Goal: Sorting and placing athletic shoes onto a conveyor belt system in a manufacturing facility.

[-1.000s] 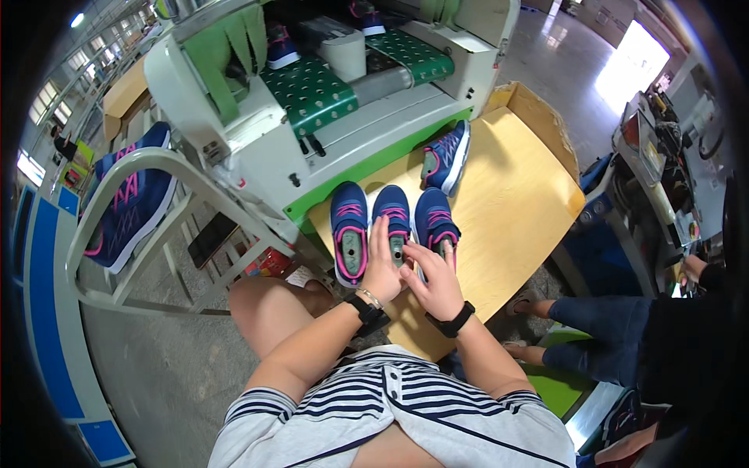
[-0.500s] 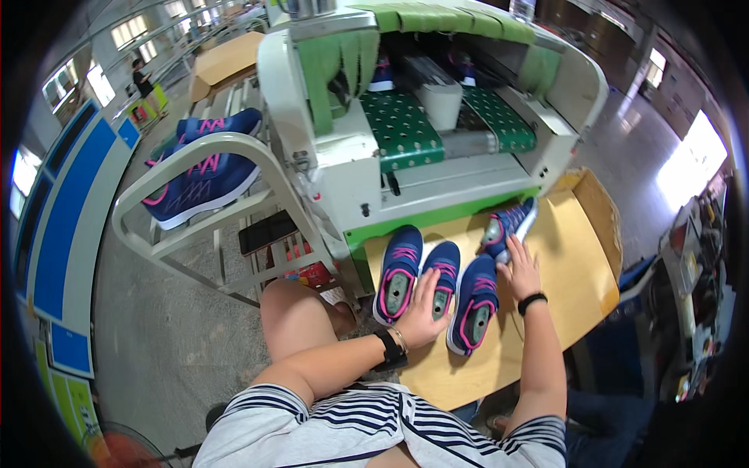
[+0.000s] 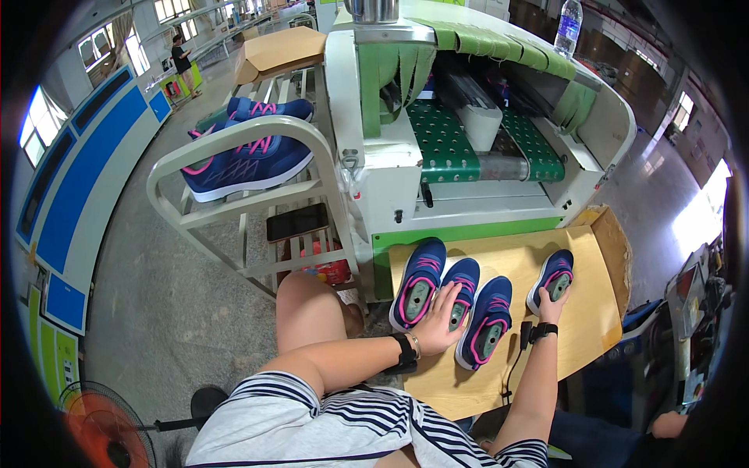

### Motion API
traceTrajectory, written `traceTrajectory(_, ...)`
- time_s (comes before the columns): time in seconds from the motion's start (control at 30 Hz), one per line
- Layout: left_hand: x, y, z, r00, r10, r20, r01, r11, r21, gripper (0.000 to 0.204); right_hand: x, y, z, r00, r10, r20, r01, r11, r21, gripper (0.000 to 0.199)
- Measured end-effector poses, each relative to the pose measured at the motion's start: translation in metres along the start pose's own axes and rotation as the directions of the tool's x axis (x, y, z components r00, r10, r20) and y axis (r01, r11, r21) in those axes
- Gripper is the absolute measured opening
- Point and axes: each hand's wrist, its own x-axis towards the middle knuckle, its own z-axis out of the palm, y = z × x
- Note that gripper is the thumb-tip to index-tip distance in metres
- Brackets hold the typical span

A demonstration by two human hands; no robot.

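Observation:
Four-shoe groupings aside, several navy sneakers with pink laces, each with a grey-green shoe last inside, stand on a wooden board (image 3: 581,335). My left hand (image 3: 438,327) is closed round the heel of the middle sneaker (image 3: 466,274), its fingers along the collar. One sneaker (image 3: 427,261) is left of it, another (image 3: 496,293) right of it, close together. Farther right, my right hand (image 3: 551,307) grips the heel of a separate sneaker (image 3: 559,264), toe pointing away; its fingertips are partly hidden. Black bands circle both wrists.
Beyond the board stands a white and green machine (image 3: 382,175) with a perforated green conveyor belt (image 3: 445,140). On a metal rack (image 3: 234,214) at left are more navy sneakers (image 3: 253,164) and a phone (image 3: 297,224). A fan (image 3: 109,429) stands lower left; a cable (image 3: 511,374) hangs near my right wrist.
My right hand has moved the rightmost sneaker right and nearer, away from the others, and straightened it. My left hand stays at the middle sneaker. The whole view has shifted.

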Motion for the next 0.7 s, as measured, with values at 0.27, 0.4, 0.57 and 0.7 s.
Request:
traceTrajectory(0.27,0.008,-0.025,0.007,0.996,0.086,-0.038,-0.084,0.995,0.055,0.095,-0.077,-0.015,-0.044,0.985,0.0,0.173,-0.009,0.999,0.047,0.087)
traceTrajectory(0.4,0.01,-0.017,0.002,0.994,0.096,-0.061,-0.092,0.994,0.056,0.094,-0.17,-0.056,-0.055,0.986,0.064,0.152,-0.076,0.995,0.07,0.088)
traceTrajectory(0.57,0.008,-0.02,0.011,0.994,0.092,-0.057,-0.091,0.996,0.007,0.094,-0.253,-0.073,-0.051,0.99,0.013,0.138,-0.013,1.0,0.002,0.086)
traceTrajectory(0.7,0.011,-0.024,0.017,0.994,0.093,-0.06,-0.092,0.996,0.014,0.094,-0.277,-0.08,-0.046,0.992,-0.067,0.108,0.059,0.995,0.079,0.084)
